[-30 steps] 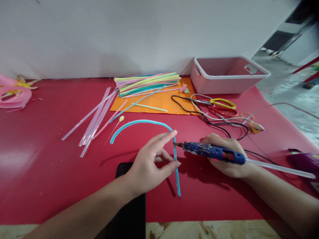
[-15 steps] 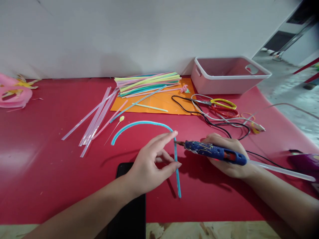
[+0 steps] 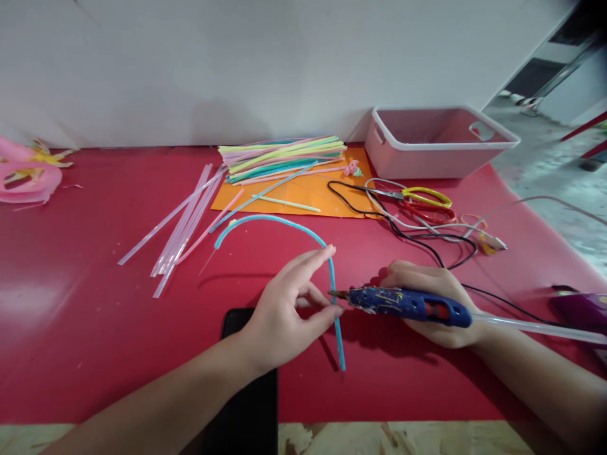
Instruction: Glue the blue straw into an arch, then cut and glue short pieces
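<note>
A curved blue pipe cleaner (image 3: 289, 225) is pinched in my left hand (image 3: 289, 309), with the index finger and thumb spaced along it. Its long arc bends away to the left and its short end points toward me. My right hand (image 3: 434, 297) is wrapped round a dark blue hot glue gun (image 3: 403, 302), its surface marked with dried glue. The gun's nozzle meets the pipe cleaner just above my left thumb. A clear glue stick (image 3: 526, 325) sticks out of the gun's back end.
Behind lie a pile of pastel pipe cleaners (image 3: 284, 155) on orange paper (image 3: 351, 202), and clear glue sticks (image 3: 184, 230). Scissors (image 3: 427, 197) rest among cables (image 3: 417, 237) near a pink basket (image 3: 427, 161). A black phone (image 3: 251, 404) lies under my left wrist.
The glue gun's nozzle has slid toward me along the pipe cleaner, from near my index fingertip to just above my thumb. The pipe cleaner's far arc has shifted slightly away.
</note>
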Demonstrator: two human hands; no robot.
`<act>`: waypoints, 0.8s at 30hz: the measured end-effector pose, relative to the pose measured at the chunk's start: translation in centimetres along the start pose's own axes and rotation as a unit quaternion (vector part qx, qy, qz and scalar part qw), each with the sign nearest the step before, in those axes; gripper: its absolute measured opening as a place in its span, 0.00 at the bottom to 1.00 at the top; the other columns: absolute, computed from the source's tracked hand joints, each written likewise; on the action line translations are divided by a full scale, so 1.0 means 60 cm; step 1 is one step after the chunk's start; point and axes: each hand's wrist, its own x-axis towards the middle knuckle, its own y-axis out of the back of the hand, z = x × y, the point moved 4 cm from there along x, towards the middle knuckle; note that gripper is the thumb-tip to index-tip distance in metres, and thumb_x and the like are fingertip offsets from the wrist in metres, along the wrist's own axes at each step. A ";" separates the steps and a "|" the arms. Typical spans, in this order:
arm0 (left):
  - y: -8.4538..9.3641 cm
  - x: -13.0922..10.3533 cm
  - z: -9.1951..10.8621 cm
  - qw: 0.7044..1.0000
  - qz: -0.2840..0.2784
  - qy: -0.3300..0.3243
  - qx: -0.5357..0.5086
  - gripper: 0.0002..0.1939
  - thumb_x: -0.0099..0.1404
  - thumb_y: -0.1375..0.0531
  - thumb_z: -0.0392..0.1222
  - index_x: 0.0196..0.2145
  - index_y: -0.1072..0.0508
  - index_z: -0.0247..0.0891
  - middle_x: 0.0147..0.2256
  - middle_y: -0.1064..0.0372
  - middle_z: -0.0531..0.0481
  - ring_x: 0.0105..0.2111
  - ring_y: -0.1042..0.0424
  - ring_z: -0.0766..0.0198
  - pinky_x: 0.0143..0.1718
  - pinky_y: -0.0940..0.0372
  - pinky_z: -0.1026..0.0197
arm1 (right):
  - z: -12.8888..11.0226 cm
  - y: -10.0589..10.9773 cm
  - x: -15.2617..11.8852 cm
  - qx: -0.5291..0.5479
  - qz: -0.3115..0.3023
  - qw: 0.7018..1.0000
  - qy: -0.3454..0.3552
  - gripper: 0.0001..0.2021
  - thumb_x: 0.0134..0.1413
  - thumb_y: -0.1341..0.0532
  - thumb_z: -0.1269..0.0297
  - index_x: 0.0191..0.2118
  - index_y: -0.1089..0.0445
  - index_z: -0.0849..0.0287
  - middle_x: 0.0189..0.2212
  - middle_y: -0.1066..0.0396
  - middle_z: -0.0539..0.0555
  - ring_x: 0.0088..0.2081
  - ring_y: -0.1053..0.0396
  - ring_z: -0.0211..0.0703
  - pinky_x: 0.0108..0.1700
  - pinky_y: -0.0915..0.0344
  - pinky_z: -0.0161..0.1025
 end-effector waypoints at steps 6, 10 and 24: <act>-0.001 0.000 0.000 1.000 -0.004 -0.004 0.000 0.36 0.63 0.34 0.34 0.66 0.38 0.47 0.62 0.42 0.41 0.32 0.25 0.76 0.38 0.24 0.69 | 0.001 0.002 0.000 -0.013 0.006 1.000 -0.013 0.10 0.54 0.39 0.64 0.43 0.30 0.56 0.34 0.26 0.57 0.31 0.29 0.46 0.33 0.33 0.41; -0.001 0.000 0.001 1.000 -0.007 -0.007 0.004 0.36 0.63 0.34 0.34 0.66 0.38 0.47 0.62 0.42 0.41 0.32 0.25 0.76 0.37 0.25 0.69 | 0.001 0.003 0.001 -0.024 0.017 0.999 -0.027 0.11 0.53 0.40 0.65 0.43 0.30 0.55 0.33 0.26 0.56 0.30 0.29 0.46 0.33 0.33 0.41; -0.002 0.000 0.002 1.000 -0.017 -0.004 0.008 0.36 0.62 0.34 0.34 0.66 0.37 0.47 0.62 0.41 0.38 0.32 0.23 0.73 0.38 0.24 0.66 | -0.012 0.003 0.005 -0.048 0.092 0.992 -0.073 0.07 0.55 0.40 0.68 0.40 0.29 0.54 0.31 0.25 0.54 0.30 0.28 0.44 0.30 0.34 0.38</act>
